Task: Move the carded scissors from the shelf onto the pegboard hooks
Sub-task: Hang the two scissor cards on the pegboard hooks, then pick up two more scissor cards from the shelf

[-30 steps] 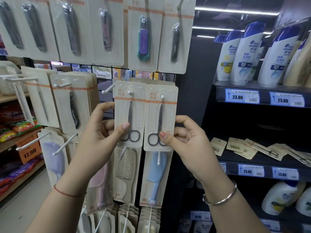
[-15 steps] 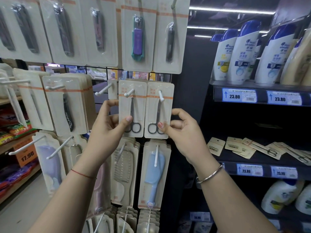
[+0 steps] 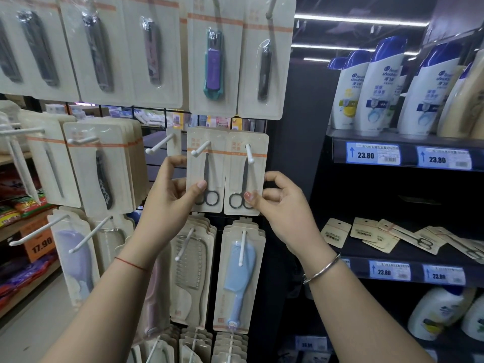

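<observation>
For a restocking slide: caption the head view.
Left hand pinches the left scissors card, right hand the right scissors card, both on pegboard hooks; spare cards lie on the shelf.

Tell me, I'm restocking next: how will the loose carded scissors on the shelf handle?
Thin beige scissors cards overlap flat on the dark shelf: probably light, apt to slide together. The card the right hand pinches looks flat, so likely stiff.

Black shelf (image 3: 352, 254) under loose carded scissors (image 3: 404, 235)
</observation>
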`<state>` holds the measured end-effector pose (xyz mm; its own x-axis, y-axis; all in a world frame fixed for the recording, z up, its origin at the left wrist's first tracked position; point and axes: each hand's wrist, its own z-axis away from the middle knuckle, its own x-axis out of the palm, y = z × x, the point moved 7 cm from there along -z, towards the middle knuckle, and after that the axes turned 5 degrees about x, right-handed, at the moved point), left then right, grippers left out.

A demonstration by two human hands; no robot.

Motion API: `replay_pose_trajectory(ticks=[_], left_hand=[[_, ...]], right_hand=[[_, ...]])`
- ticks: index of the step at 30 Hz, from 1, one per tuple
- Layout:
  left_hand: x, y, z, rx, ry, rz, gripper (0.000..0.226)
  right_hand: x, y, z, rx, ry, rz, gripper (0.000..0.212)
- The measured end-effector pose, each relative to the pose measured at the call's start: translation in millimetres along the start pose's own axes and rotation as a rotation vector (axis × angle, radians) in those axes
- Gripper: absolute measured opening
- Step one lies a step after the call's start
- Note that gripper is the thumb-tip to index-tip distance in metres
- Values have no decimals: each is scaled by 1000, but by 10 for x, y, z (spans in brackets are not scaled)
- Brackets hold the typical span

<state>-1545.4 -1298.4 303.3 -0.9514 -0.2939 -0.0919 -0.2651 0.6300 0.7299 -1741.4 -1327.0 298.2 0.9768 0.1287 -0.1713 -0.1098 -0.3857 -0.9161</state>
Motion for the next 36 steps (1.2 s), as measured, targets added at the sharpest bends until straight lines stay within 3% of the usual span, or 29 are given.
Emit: replay_pose_trajectory(ticks=[12,18,22,30,36], left_hand=[[-42,-136,45,-64,-12,-61,15],[-169,-76,166,-107,-45,-238,17],[-307,179,329,-38,-73,-575,15],[-127,410,948,-189,-590,-900,12],[427,245,1352,-283,-842,-928,31]], right_hand=[[-33,90,-1,36,-10,19,18],[-51,177,159,99,-98,193,13],[-160,232,323,109,-139,425,9],[-313,318,781,191,-404,921,25],[-593,523,1023,278,-464,990,30]])
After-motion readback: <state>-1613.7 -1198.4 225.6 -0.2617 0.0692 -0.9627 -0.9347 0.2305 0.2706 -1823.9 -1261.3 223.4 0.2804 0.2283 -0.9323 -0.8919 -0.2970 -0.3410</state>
